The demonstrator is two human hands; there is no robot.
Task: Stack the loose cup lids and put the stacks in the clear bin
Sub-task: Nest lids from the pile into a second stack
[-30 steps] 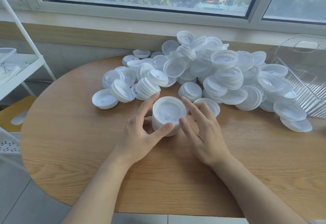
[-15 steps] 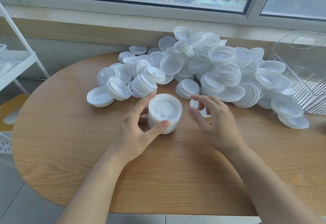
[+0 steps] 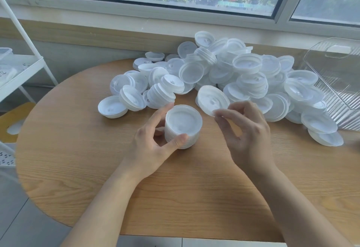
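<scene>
A short stack of white cup lids (image 3: 183, 125) stands on the round wooden table (image 3: 78, 159). My left hand (image 3: 153, 145) grips the stack's side between thumb and fingers. Just to the right, my right hand (image 3: 245, 131) pinches a single loose lid (image 3: 212, 101) by its rim, tilted and lifted off the table. A big heap of loose lids (image 3: 243, 77) lies behind both hands. The clear bin (image 3: 337, 83) stands at the far right, leaning, its ribbed wall facing me.
A white metal shelf cart (image 3: 23, 67) stands left of the table. A window sill and wall run behind the heap. A yellow stool (image 3: 11, 120) sits low at the left. Bare tabletop lies in front of my hands.
My right hand has left the stack, taken one lid from the table beside it and lifted it. My left hand stays on the stack.
</scene>
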